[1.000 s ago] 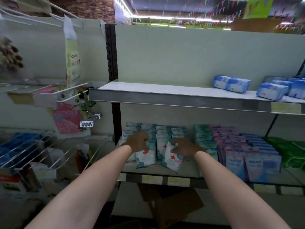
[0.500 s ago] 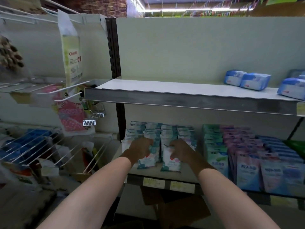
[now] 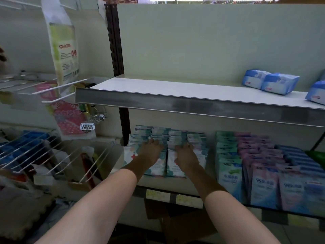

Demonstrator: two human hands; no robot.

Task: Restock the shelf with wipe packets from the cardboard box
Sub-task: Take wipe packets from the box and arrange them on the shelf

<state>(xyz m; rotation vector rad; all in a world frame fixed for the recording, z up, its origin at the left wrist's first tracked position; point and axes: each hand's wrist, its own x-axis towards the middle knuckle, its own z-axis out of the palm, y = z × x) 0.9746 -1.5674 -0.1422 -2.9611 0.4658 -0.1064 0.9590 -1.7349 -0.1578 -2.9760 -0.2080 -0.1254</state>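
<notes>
Both packets that leaned loose a second ago now stand upright at the front of the wipe packets (image 3: pixel 168 138), low centre of the frame on the lower shelf (image 3: pixel 175 184). Her left hand (image 3: pixel 151 154) and right hand (image 3: pixel 186 157) press flat against the front packets, fingers spread, gripping nothing. If she pushes unevenly, I reckon the soft rows could buckle or the front ones tip forward off the edge. Below the shelf, bottom centre, waits the cardboard box (image 3: pixel 182 224).
</notes>
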